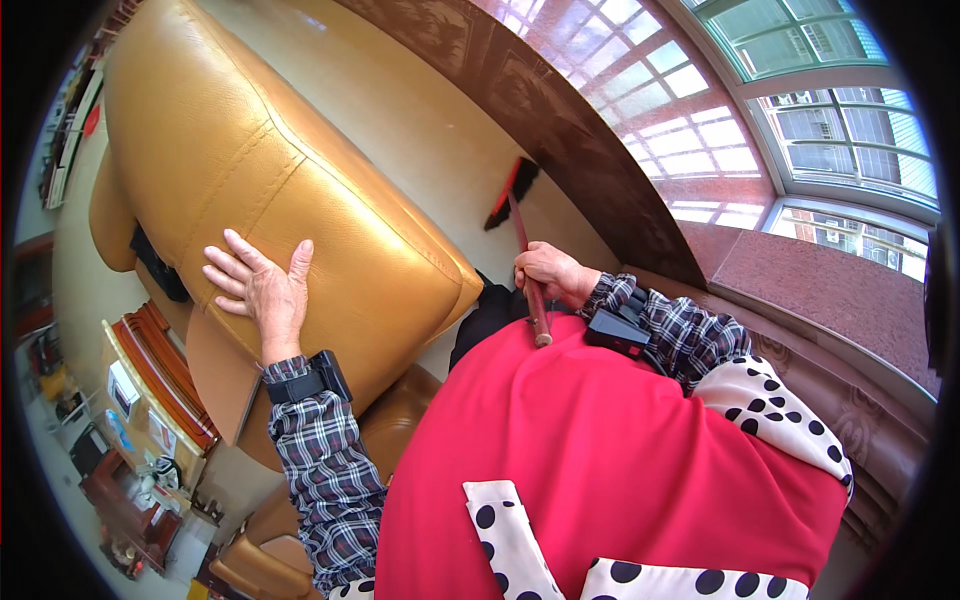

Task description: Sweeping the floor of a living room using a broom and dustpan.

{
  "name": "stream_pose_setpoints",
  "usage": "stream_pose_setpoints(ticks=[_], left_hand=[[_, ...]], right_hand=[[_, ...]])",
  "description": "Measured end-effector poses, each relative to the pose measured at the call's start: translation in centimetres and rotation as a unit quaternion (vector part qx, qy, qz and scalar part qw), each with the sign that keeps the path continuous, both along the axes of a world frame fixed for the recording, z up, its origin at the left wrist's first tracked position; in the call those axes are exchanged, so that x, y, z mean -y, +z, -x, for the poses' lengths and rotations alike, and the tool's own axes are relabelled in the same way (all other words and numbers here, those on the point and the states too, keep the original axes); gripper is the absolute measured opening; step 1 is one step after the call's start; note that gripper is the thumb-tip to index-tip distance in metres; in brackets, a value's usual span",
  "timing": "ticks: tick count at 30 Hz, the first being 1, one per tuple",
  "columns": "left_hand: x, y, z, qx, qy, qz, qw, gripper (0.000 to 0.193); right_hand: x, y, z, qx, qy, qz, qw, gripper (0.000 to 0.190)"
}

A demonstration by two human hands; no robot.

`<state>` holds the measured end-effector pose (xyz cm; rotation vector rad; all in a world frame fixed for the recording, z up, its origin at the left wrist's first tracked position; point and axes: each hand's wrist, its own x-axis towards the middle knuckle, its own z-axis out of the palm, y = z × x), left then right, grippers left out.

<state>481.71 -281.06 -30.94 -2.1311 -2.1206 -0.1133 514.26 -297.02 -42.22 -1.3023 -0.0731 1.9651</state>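
My right hand (551, 270) grips the reddish-brown handle (536, 311) of a broom near its upper end. The broom head (512, 193), red with dark bristles, is down on the pale floor (420, 112) between the sofa and the wall panelling. My left hand (264, 289) lies flat, fingers spread, on the back of a tan leather sofa (330, 217). Its palm is turned down against the leather. A red apron (600, 450) with polka-dot trim covers my front, hiding most of my legs.
Dark brown wall panelling (540, 105) runs along the far side of the floor strip. Beyond the reddish stone sill (817, 285) is a barred window (847, 142). A brown curtain (862, 420) hangs at right. A cluttered table (142, 397) stands at lower left.
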Motion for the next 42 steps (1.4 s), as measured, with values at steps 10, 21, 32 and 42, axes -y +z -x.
stream_pose_setpoints(ticks=[10, 21, 32, 42], left_hand=[[-0.1, 0.6, -0.6, 0.013, 0.014, 0.022, 1.0, 0.105], [-0.4, 1.4, -0.8, 0.001, 0.029, 0.035, 0.999, 0.103], [-1.6, 4.8, -3.5, 0.106, 0.159, 0.187, 0.964, 0.129], [-3.4, 5.8, -4.9, 0.157, 0.258, 0.212, 0.929, 0.136]], right_hand=[[-10.9, -0.2, 1.3, -0.013, 0.001, -0.013, 1.0, 0.011], [-19.3, -3.3, 0.9, 0.02, 0.022, -0.015, 0.999, 0.013], [-32.3, -6.3, -1.5, 0.032, 0.096, -0.069, 0.992, 0.015], [-42.8, -6.5, -5.6, 0.112, 0.199, -0.145, 0.963, 0.02]])
